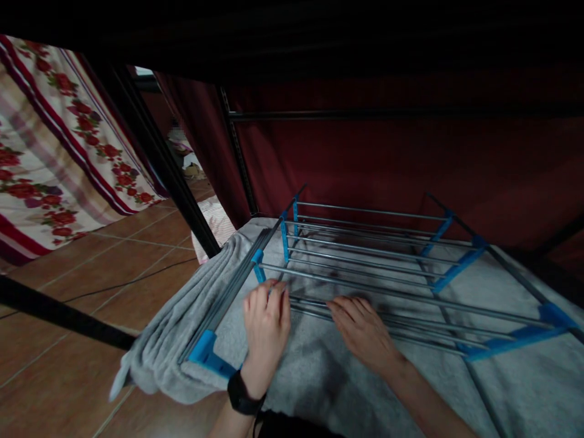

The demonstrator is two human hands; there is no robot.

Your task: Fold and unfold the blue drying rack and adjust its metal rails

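Observation:
A metal rack [365,285] with grey rods and blue plastic brackets lies on a grey blanket [310,359]. My left hand [268,313], with a black watch on the wrist, has its fingers curled at the left ends of the rods, near a blue bracket [258,266]. What its fingertips hold is hidden. To its right, my right hand [362,328] rests on the lower rods with fingers close together and bent over them. Left of my left hand, loose grey rods [228,292] lie along the blanket's edge beside another blue bracket [210,356].
Black frame posts [166,164] stand at the left, over a tiled floor [114,261] with a thin cable. A dark red curtain [387,158] hangs behind the rack. Flowered fabric [68,152] hangs at the far left. A dark structure overhangs the top.

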